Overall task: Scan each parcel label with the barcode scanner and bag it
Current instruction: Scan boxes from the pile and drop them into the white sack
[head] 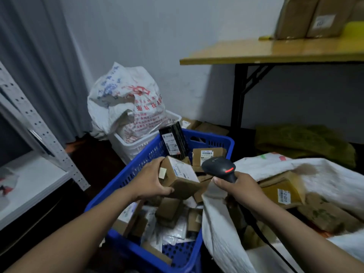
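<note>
At the centre of the frame the left hand grips a small cardboard parcel, thumb on the near face and fingers wrapped over the far side, lifting it above the blue crate of unscanned parcels. Just to its right, the right hand is closed round the handle of the black barcode scanner, whose head points toward the parcel and shows a red light.

The step in hand looks like the scan itself. To do it well, the label should face the scanner window squarely — tilting the box a little toward the scanner would likely help, since the label sits on the upper face and the scanner head is almost touching the box's right edge. Easing the scanner back a bit would let the beam cover the whole barcode. The left fingers should stay clear of the label.

The parcel is a plain brown box, tilted, with a white printed label across its top and a small pale tag on the near side; the print is too blurred to read. At lower right the white woven bag lies open with labelled boxes already inside — the place this parcel should go.
</note>
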